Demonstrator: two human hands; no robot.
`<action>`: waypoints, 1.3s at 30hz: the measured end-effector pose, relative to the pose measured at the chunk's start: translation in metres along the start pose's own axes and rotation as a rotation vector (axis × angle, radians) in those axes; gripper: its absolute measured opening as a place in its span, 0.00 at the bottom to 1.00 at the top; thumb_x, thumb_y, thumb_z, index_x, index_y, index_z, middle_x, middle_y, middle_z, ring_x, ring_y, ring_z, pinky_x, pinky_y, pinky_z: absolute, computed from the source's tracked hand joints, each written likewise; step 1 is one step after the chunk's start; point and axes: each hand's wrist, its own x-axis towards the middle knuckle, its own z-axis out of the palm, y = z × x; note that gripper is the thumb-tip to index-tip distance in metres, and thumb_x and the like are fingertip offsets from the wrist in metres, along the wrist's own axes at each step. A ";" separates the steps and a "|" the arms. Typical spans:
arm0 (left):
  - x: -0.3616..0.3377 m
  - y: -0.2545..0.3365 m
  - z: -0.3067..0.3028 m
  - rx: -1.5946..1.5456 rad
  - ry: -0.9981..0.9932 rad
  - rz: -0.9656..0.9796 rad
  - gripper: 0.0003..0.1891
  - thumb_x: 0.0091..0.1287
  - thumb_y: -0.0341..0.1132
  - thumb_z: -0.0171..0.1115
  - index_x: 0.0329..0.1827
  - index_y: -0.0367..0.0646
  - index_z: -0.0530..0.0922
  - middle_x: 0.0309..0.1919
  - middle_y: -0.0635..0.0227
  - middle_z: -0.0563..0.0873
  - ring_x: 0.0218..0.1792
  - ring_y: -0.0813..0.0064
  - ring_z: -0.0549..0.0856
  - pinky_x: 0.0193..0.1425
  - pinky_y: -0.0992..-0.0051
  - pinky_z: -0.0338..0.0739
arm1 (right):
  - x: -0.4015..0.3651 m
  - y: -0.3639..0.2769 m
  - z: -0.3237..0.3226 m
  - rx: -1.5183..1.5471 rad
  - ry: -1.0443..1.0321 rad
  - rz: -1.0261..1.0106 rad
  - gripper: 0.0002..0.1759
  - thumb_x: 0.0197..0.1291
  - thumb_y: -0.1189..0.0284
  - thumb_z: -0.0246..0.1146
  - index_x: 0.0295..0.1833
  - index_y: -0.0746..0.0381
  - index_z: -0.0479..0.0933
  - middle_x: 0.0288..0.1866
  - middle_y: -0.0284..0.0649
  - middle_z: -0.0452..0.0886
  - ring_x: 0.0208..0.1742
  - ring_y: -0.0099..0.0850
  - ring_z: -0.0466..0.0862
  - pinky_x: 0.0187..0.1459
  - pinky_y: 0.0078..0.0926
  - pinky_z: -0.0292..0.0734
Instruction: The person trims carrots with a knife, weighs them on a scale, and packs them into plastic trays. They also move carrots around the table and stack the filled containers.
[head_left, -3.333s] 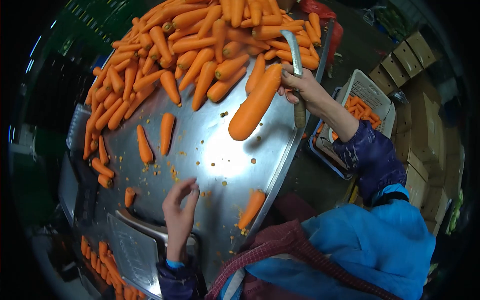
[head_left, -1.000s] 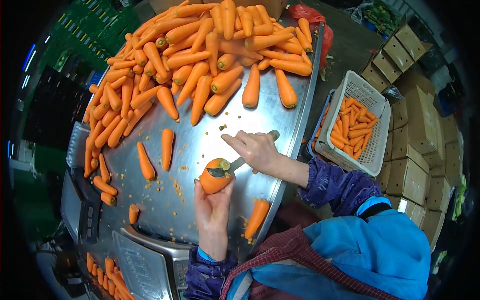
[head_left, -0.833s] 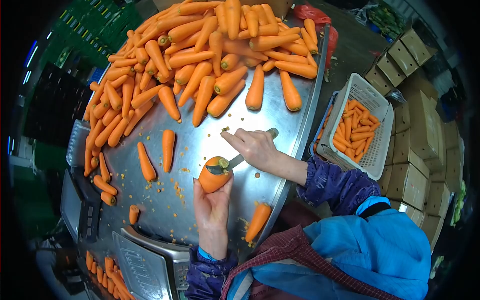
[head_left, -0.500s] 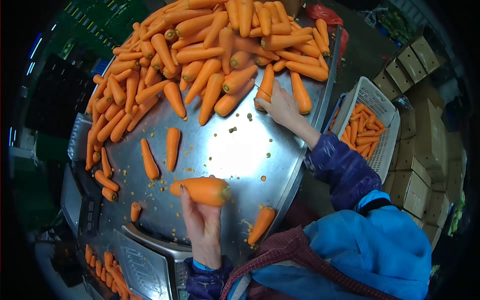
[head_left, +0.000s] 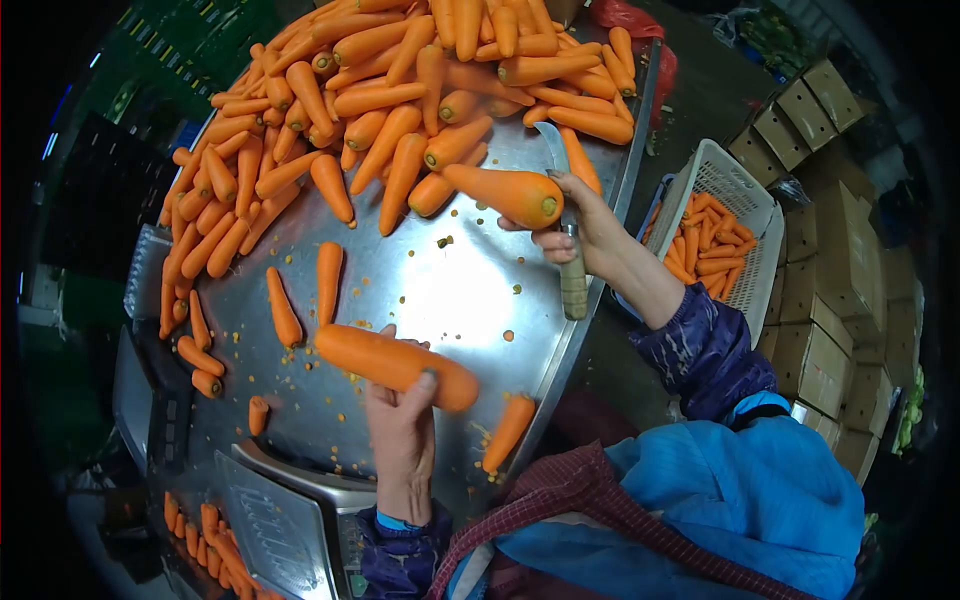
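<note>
My left hand (head_left: 402, 420) is closed around a large carrot (head_left: 390, 365), held level above the metal table (head_left: 445, 290). In my right hand (head_left: 590, 235) are a second carrot (head_left: 505, 192), its stem end towards me, and a curved knife (head_left: 573, 285). The knife's wooden handle hangs below the fingers, and its hooked blade shows beyond the carrot. Just past that hand another carrot (head_left: 580, 160) lies partly hidden on the table.
A big carrot pile (head_left: 380, 110) covers the far side. A weighing scale (head_left: 280, 520) stands near left, with loose carrots and trimmed bits about. Right of the table are a white crate (head_left: 765, 230) of carrots and cardboard boxes (head_left: 830, 300). A red bag (head_left: 660, 75) hangs at the far corner.
My right hand has lifted a carrot off the table and drawn it nearer, the knife now in plain sight. The carrot in my left hand has a changed tilt and grip.
</note>
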 end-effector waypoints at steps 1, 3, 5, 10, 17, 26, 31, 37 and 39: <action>-0.005 0.004 0.008 0.239 -0.041 0.065 0.28 0.58 0.26 0.64 0.62 0.37 0.65 0.48 0.66 0.76 0.54 0.70 0.75 0.62 0.67 0.68 | -0.009 0.001 0.000 0.002 -0.148 0.010 0.28 0.65 0.51 0.42 0.57 0.63 0.67 0.45 0.53 0.78 0.15 0.16 0.61 0.14 0.10 0.55; -0.011 0.012 0.017 0.631 -0.089 0.151 0.28 0.51 0.23 0.67 0.58 0.38 0.70 0.48 0.65 0.76 0.52 0.67 0.76 0.56 0.69 0.71 | -0.023 0.004 0.004 0.000 -0.352 0.015 0.30 0.65 0.51 0.38 0.57 0.64 0.68 0.43 0.54 0.79 0.15 0.17 0.62 0.13 0.11 0.55; -0.010 0.020 0.017 0.961 -0.188 0.395 0.28 0.49 0.27 0.70 0.56 0.42 0.72 0.48 0.64 0.75 0.53 0.65 0.76 0.57 0.68 0.70 | -0.035 0.009 0.012 -0.030 -0.422 0.017 0.30 0.65 0.51 0.39 0.55 0.66 0.69 0.41 0.54 0.80 0.14 0.17 0.63 0.13 0.11 0.56; -0.018 0.053 0.044 1.652 -0.449 0.919 0.22 0.45 0.32 0.73 0.46 0.46 0.79 0.53 0.57 0.71 0.58 0.60 0.71 0.58 0.65 0.67 | -0.068 0.021 0.041 -0.370 -0.485 -0.007 0.29 0.64 0.52 0.45 0.50 0.70 0.71 0.33 0.51 0.81 0.12 0.17 0.65 0.12 0.10 0.58; -0.043 0.046 0.006 0.630 -0.573 0.087 0.25 0.50 0.34 0.73 0.52 0.48 0.73 0.60 0.52 0.68 0.64 0.50 0.67 0.65 0.50 0.61 | -0.074 0.034 0.058 -0.615 -0.541 -0.062 0.39 0.65 0.41 0.39 0.50 0.69 0.74 0.26 0.41 0.80 0.12 0.17 0.63 0.15 0.13 0.58; -0.060 0.048 -0.036 -1.061 -0.156 -0.127 0.37 0.59 0.47 0.60 0.66 0.39 0.55 0.64 0.48 0.57 0.66 0.45 0.57 0.70 0.41 0.50 | -0.087 0.107 0.096 -1.114 -0.392 -0.692 0.14 0.69 0.68 0.50 0.47 0.67 0.75 0.26 0.33 0.78 0.23 0.18 0.75 0.23 0.15 0.68; -0.075 0.057 -0.045 -1.212 -0.113 -0.100 0.37 0.60 0.43 0.60 0.67 0.38 0.53 0.65 0.47 0.54 0.67 0.44 0.54 0.71 0.42 0.47 | -0.091 0.125 0.131 -1.530 -0.298 -1.282 0.12 0.48 0.75 0.64 0.42 0.61 0.77 0.26 0.38 0.79 0.26 0.32 0.81 0.24 0.26 0.73; -0.086 0.059 -0.059 -1.149 -0.088 -0.016 0.37 0.60 0.44 0.60 0.67 0.38 0.52 0.65 0.46 0.54 0.66 0.44 0.55 0.71 0.43 0.48 | -0.089 0.127 0.153 -1.739 -0.290 -1.319 0.14 0.47 0.81 0.62 0.43 0.61 0.77 0.24 0.37 0.78 0.24 0.31 0.81 0.23 0.26 0.72; -0.090 0.061 -0.062 -1.120 -0.034 -0.054 0.34 0.62 0.51 0.57 0.64 0.36 0.60 0.62 0.50 0.62 0.65 0.44 0.60 0.70 0.48 0.55 | -0.081 0.128 0.153 -1.765 -0.255 -1.362 0.13 0.48 0.79 0.61 0.43 0.61 0.77 0.25 0.36 0.78 0.24 0.29 0.80 0.23 0.25 0.73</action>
